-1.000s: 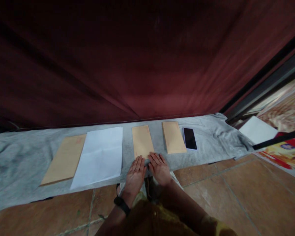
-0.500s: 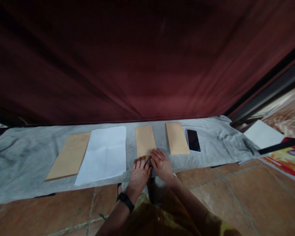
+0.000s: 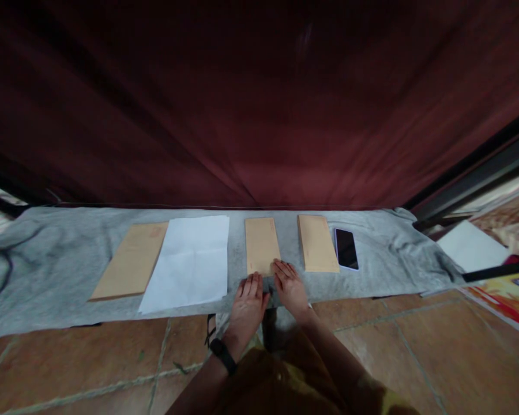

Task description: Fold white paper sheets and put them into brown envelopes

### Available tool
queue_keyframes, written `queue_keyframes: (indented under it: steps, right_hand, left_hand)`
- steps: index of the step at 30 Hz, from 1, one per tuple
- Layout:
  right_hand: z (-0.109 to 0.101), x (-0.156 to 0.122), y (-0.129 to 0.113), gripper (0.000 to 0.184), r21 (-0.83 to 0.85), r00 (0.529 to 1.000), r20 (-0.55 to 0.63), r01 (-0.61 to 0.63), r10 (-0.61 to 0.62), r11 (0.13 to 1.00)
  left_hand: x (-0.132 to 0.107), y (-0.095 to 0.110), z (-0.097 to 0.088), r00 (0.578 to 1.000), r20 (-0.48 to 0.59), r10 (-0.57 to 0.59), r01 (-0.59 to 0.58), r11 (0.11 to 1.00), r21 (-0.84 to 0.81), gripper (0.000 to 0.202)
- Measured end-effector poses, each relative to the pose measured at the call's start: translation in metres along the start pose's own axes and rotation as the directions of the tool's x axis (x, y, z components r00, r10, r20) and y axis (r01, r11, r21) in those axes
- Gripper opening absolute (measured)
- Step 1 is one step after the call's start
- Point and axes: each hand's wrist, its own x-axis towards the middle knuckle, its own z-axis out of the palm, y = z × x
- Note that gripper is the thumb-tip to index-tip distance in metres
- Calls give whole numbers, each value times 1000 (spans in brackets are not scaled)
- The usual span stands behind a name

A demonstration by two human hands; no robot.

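Observation:
A brown paper envelope (image 3: 262,245) lies flat on the grey cloth, directly in front of me. On its near left corner rest the fingertips of my left hand (image 3: 248,302), stretched out, with a dark band on the wrist. My right hand (image 3: 289,288) lies over the near right corner, its fingers extended and palm down. Neither hand is wrapped round anything. Left of the envelope is a stack of white paper sheets (image 3: 188,265), partly beside a larger pile of brown envelopes (image 3: 132,259). A thicker stack of brown envelopes (image 3: 318,245) lies to the right.
A phone (image 3: 346,249) with a dark screen lies right of the envelope stack. Grey cloth (image 3: 384,253) covers the narrow surface, and a dark red curtain (image 3: 259,115) hangs behind it. Tiled floor (image 3: 372,351) shows below. At far right are a white sheet (image 3: 473,245) and a colourful box (image 3: 510,302).
My hands have moved slightly apart along the envelope's near edge, and the fingers have flattened out. The whole view has shifted a little, with everything appearing farther right.

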Motion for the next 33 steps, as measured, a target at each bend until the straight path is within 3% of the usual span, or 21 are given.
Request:
queue_keyframes:
  steps: [5, 14, 33]
  right_hand:
    - [3, 1, 0, 39, 24, 999, -21, -43, 43, 999]
    - [6, 16, -7, 31, 27, 992, -19, -123, 123, 992]
    - [10, 11, 3, 54, 27, 996, 5, -91, 91, 996]
  left_hand:
    - [7, 2, -5, 1000, -3, 31, -31, 999, -5, 43]
    - [-1, 10, 1, 991, 101, 83, -87, 996, 34, 56]
    - [-3, 2, -12, 989, 138, 48, -53, 998, 33, 53]
